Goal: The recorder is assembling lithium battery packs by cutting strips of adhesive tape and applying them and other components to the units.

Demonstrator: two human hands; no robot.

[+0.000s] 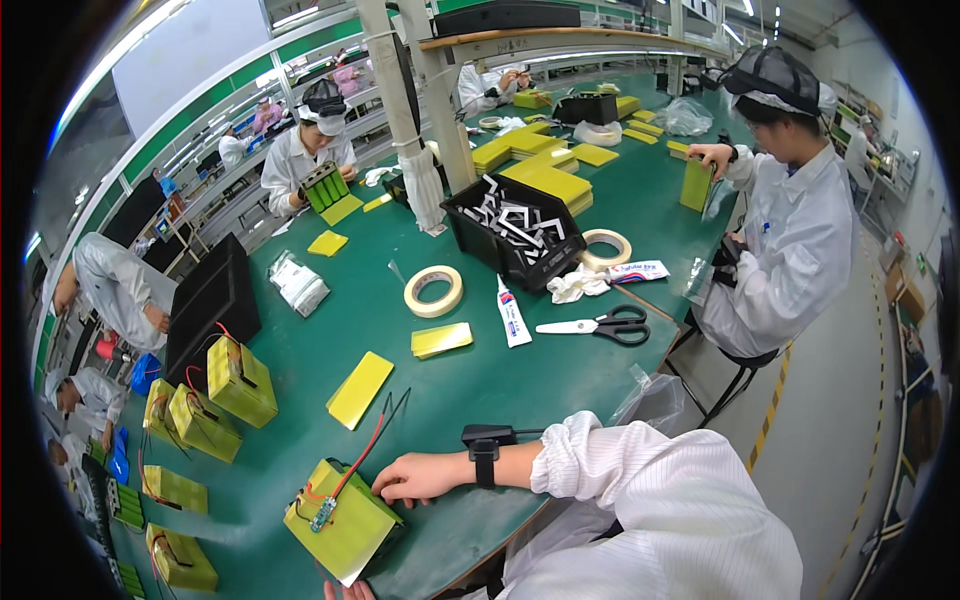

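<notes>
In front of me on the green table stands a battery pack (345,545) covered with yellow sheets. A small green circuit board (323,514) lies on its top, with red and black wires (372,447) rising from it. My right hand (425,478), wearing a black wrist strap, has its fingers bent against the pack's right side. Only the fingertips of my left hand (348,591) show, at the pack's near edge; the rest is cut off by the frame. Beyond the pack lie yellow sheets (360,390) and a smaller stack of yellow strips (441,340).
Several wrapped packs (240,380) with wires stand at the left by a black box (212,300). Farther off are a tape roll (433,291), a glue tube (513,315), scissors (600,325) and a black bin (510,230) of frame pieces. A co-worker (785,220) sits at the right.
</notes>
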